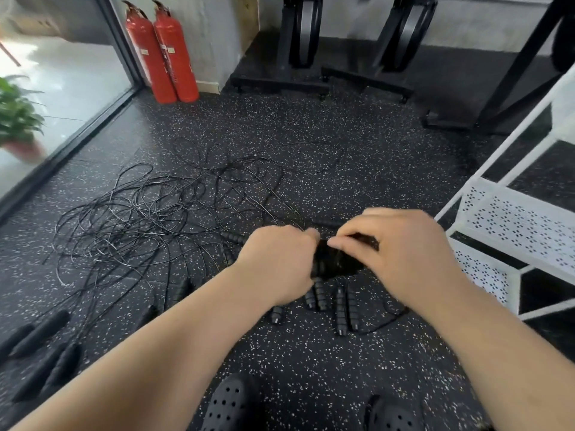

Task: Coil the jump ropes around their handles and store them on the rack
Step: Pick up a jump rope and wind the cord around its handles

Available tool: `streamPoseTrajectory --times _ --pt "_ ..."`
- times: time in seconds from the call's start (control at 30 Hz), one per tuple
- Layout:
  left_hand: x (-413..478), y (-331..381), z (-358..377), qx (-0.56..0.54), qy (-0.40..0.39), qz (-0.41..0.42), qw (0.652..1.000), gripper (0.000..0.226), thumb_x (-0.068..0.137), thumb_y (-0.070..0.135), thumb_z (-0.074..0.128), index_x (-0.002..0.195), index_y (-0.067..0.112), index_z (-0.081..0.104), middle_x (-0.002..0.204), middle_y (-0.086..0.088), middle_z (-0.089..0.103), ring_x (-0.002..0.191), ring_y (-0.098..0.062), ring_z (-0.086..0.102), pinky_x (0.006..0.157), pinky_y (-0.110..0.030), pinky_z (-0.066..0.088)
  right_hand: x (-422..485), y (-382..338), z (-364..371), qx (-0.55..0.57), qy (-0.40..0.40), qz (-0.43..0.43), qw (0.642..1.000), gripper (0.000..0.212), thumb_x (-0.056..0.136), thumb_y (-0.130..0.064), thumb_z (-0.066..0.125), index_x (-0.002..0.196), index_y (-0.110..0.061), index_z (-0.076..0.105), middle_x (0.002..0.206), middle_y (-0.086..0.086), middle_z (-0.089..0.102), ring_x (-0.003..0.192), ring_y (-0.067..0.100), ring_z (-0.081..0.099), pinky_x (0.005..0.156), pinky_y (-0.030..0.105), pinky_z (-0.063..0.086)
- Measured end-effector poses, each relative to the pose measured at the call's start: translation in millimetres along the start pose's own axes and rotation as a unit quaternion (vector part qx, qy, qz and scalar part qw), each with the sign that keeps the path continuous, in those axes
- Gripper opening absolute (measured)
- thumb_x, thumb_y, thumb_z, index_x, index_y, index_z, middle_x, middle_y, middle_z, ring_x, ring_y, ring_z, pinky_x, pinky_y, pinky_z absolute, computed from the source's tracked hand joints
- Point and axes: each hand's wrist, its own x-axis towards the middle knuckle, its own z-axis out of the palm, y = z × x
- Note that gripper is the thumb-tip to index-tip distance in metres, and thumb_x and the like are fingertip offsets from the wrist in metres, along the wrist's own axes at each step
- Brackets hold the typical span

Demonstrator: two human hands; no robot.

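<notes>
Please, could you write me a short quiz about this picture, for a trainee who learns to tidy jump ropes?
1. True or false: the white rack stands on the person's left side.
2. How many red fire extinguishers stand by the wall?
3. The left hand and the right hand together grip: A) black jump rope handles; B) a potted plant; C) a shoe.
Key: 1 false; 2 two; 3 A.

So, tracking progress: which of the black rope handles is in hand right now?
The handle bundle gripped between the left hand and right hand; the other handles lie loose on the floor.
</notes>
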Motion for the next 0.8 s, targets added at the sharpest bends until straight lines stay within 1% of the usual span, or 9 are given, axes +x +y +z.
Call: streamPoseTrajectory --times 0.07,0.17,0.27,0.33,0.47,0.57,0.67,0.73,0.8 --pt "-1.6 7.7 -3.1 -0.006 0.010 0.049 0.999 0.031 0.092 0.043 0.066 0.111 0.026 0.049 0.099 0.005 0.064 0.089 -0.026 0.066 0.074 -0.040 0.054 2.5 15.6 -6.3 0.078 -0.018 0.053 0.995 0.024 0.085 -0.064 0.073 0.085 -0.041 0.081 0.080 -0.019 0.070 0.077 0.003 0.066 0.072 0.040 0.056" --pt "-1.9 9.2 -12.7 -0.005 0.022 0.088 0.996 0.032 0.092 0.044 0.066 0.102 0.030 0.039 0.103 0.008 0.063 0.094 -0.023 0.065 0.074 -0.037 0.046 3.8 26.6 -14.1 0.159 -0.063 0.101 0.980 0.022 0.077 -0.062 0.081 0.077 -0.040 0.080 0.084 -0.018 0.074 0.083 0.004 0.069 0.083 0.039 0.056" --pt "-3.0 10.1 -18.8 -0.016 0.032 0.126 0.991 0.028 0.091 0.044 0.063 0.102 0.032 0.040 0.098 0.012 0.058 0.093 -0.020 0.064 0.077 -0.037 0.048 3.8 30.0 -18.3 0.201 -0.087 0.102 0.970 0.026 0.072 -0.064 0.080 0.075 -0.038 0.080 0.083 -0.014 0.075 0.078 0.007 0.068 0.079 0.035 0.054" --pt "-4.5 12.4 -21.5 -0.024 0.042 0.149 0.988 0.029 0.091 0.046 0.064 0.104 0.032 0.042 0.095 0.014 0.053 0.092 -0.017 0.064 0.076 -0.034 0.047 3.8 34.4 -20.7 0.232 -0.098 0.102 0.962 0.025 0.071 -0.061 0.081 0.075 -0.036 0.080 0.079 -0.011 0.075 0.072 0.005 0.066 0.072 0.026 0.049" --pt "-7.5 19.2 -22.0 -0.062 0.074 0.183 0.978 0.042 0.084 0.054 0.066 0.113 0.028 0.051 0.099 0.012 0.060 0.090 -0.016 0.063 0.079 -0.036 0.054 4.0 44.9 -24.9 0.321 -0.113 0.121 0.933 0.026 0.078 -0.047 0.082 0.077 -0.021 0.080 0.075 -0.003 0.076 0.069 0.006 0.064 0.068 0.016 0.047" --pt "-12.0 23.4 -24.9 -0.127 0.056 0.172 0.975 0.044 0.077 0.052 0.070 0.107 0.028 0.050 0.091 0.013 0.058 0.083 -0.013 0.059 0.077 -0.037 0.053 3.7 47.8 -22.3 0.394 -0.112 0.156 0.899 0.032 0.087 -0.036 0.078 0.075 -0.007 0.071 0.065 -0.004 0.066 0.060 0.005 0.057 0.059 0.012 0.044" --pt "-13.9 21.5 -30.1 -0.220 0.002 0.130 0.967 0.043 0.077 0.042 0.075 0.108 0.030 0.048 0.087 0.012 0.059 0.079 -0.011 0.060 0.075 -0.036 0.052 6.2 45.1 -10.8 0.424 -0.112 0.186 0.879 0.035 0.100 -0.031 0.071 0.070 -0.012 0.065 0.064 -0.007 0.062 0.058 0.004 0.054 0.057 0.012 0.043" --pt "-12.6 16.6 -32.2 -0.286 -0.050 0.096 0.952 0.043 0.082 0.034 0.075 0.112 0.032 0.046 0.087 0.011 0.062 0.077 -0.011 0.062 0.071 -0.035 0.053 10.2 39.5 -0.3 0.439 -0.089 0.236 0.862 0.034 0.106 -0.010 0.064 0.072 -0.012 0.063 0.066 -0.015 0.066 0.060 -0.004 0.060 0.059 0.011 0.045" --pt "-11.1 9.8 -31.0 -0.328 -0.077 0.071 0.939 0.044 0.088 0.031 0.074 0.119 0.034 0.043 0.090 0.007 0.065 0.078 -0.014 0.065 0.067 -0.035 0.052 12.5 35.0 14.2 0.427 -0.072 0.282 0.856 0.039 0.101 0.012 0.055 0.073 -0.014 0.066 0.065 -0.013 0.068 0.058 -0.004 0.061 0.060 0.014 0.046"
